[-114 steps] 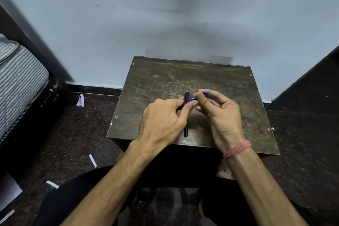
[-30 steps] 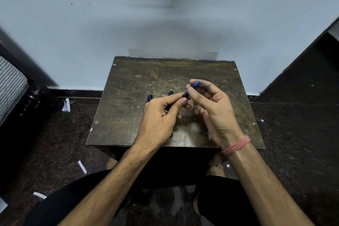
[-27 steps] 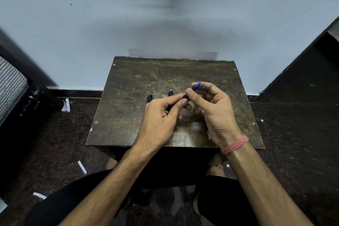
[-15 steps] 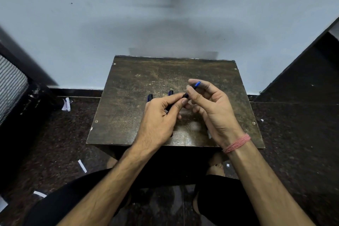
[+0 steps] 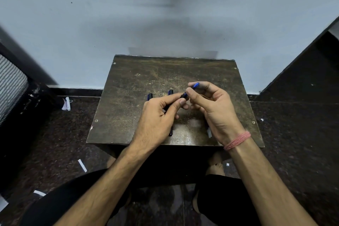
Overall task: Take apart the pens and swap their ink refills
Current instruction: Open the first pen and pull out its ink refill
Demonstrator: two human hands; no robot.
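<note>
Both hands meet above the middle of a worn dark wooden table (image 5: 132, 86). My left hand (image 5: 157, 117) pinches the dark barrel of a pen (image 5: 184, 95) between thumb and forefinger. My right hand (image 5: 212, 108) grips the same pen's blue tip section (image 5: 196, 85), which pokes out past its fingertips. A second dark pen (image 5: 170, 92) lies on the table under my left hand, with only its far end and near tip showing. Another dark piece (image 5: 150, 95) peeks out just left of it, mostly hidden. A pale thin piece (image 5: 209, 132) lies under my right wrist.
The table stands against a pale blue wall (image 5: 165, 14). A striped mattress (image 5: 11, 82) is at the far left. Paper scraps (image 5: 66, 103) lie on the dark speckled floor. My knees in black fabric (image 5: 60, 200) sit below the table's near edge.
Since 3.8 s ago the view has shifted and a further dark piece shows left of my left hand. Over the last second both hands stay on the pen, with only small finger shifts.
</note>
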